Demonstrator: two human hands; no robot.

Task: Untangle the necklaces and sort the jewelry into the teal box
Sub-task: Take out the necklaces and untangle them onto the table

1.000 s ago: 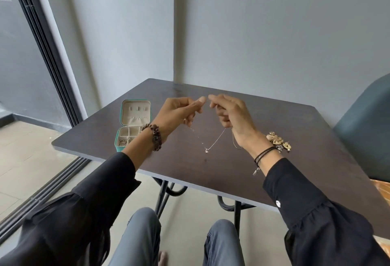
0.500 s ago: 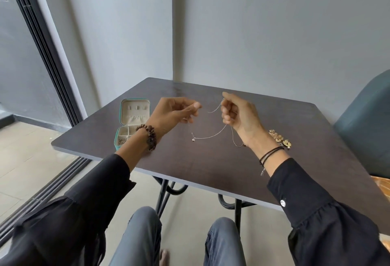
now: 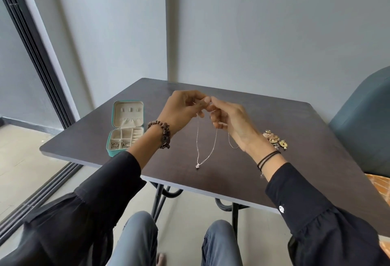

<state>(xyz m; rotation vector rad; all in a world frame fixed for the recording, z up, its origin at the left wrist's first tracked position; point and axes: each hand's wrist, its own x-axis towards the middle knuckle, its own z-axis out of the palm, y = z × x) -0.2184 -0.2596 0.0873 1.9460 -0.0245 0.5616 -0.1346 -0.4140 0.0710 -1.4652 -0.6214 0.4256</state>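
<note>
We judge the sorting partly done: a few pieces lie in the open teal box (image 3: 110,151) near the table's (image 3: 263,177) left edge, our left hand (image 3: 181,109) and right hand (image 3: 230,122) pinch the thin necklace (image 3: 197,166) dangling between them, and a gold pile (image 3: 274,139) waits near the right edge.

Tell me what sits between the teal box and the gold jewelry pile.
Head view: the silver necklace, pinched by left hand and right hand, dangles between them.
</note>
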